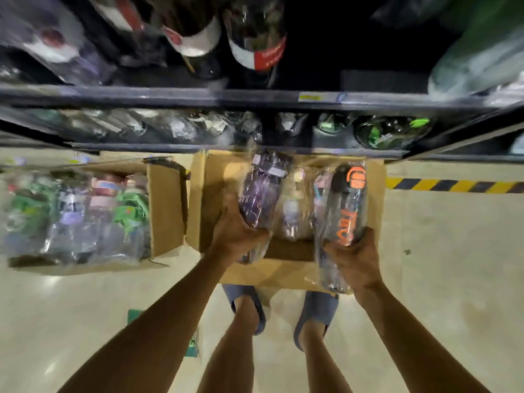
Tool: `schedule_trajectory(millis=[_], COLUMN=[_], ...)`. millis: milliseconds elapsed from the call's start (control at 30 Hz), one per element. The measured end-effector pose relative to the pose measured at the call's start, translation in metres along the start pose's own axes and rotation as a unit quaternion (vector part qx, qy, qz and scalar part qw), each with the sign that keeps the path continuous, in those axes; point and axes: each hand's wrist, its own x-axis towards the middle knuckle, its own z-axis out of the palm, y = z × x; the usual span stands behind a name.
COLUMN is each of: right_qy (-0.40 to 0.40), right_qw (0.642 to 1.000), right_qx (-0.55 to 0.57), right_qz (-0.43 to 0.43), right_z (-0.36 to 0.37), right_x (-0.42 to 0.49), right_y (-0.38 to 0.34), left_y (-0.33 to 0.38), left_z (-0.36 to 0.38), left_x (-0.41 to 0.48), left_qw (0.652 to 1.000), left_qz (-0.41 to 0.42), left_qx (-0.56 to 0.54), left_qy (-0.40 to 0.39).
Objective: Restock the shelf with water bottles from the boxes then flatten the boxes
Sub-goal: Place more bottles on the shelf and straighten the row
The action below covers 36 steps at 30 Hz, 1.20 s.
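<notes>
The dark shelf [255, 97] spans the top. Below it, two open cardboard boxes stand on the floor: the left box [167, 205] packed with wrapped bottles, and the middle box [204, 194]. Over the middle box, the left hand [235, 234] grips a purple bottle [261, 188], and the right hand [354, 259] curls round an orange-lettered black bottle [344, 205].

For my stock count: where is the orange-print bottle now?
Head view, right of centre: the right hand grips the orange-print bottle above the open box, near the lower shelf rail.
</notes>
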Motion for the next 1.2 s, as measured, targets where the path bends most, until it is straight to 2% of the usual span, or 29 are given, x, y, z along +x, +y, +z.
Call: schedule_trajectory(millis=[67, 167, 233, 367, 433, 600, 767, 833, 1000, 1200], right_qy=[-0.031, -0.078, -0.089, -0.092, -0.105, -0.131, -0.13, -0.129, -0.109, -0.061], right_qw=[0.999, 0.995, 0.991, 0.983, 0.976, 0.958, 0.943, 0.935, 0.92, 0.896], right_qx=[-0.006, -0.007, -0.003, -0.008, -0.009, -0.002, 0.007, 0.018, 0.053, 0.11], right_qz=[-0.012, -0.064, -0.1, -0.16, -0.192, -0.254, -0.305, -0.329, -0.374, -0.427], right_z=[-0.028, -0.074, -0.103, -0.146, -0.161, -0.173, -0.153, -0.138, -0.097, -0.059], right_x=[-0.052, -0.127, -0.184, -0.287, -0.329, -0.415, -0.48, -0.502, -0.555, -0.601], right_y=[-0.028, -0.067, -0.096, -0.142, -0.154, -0.189, -0.23, -0.247, -0.282, -0.318], left_y=[0.042, 0.114, 0.156, 0.213, 0.224, 0.241, 0.243, 0.24, 0.225, 0.242], left_z=[-0.032, -0.076, -0.105, -0.159, -0.182, -0.234, -0.308, -0.341, -0.422, -0.503], left_x=[-0.052, -0.141, -0.201, -0.307, -0.349, -0.417, -0.452, -0.462, -0.478, -0.495], left_qw=[1.0, 0.99, 0.976, 0.956, 0.941, 0.907, 0.891, 0.899, 0.905, 0.906], left_qz=[0.005, 0.04, 0.062, 0.088, 0.094, 0.114, 0.16, 0.19, 0.208, 0.284], left_qx=[-0.021, -0.134, -0.203, -0.271, -0.319, -0.395, -0.422, -0.393, -0.366, -0.302], left_qy=[-0.002, 0.021, 0.057, 0.066, 0.056, 0.09, 0.052, 0.036, 0.066, 0.089])
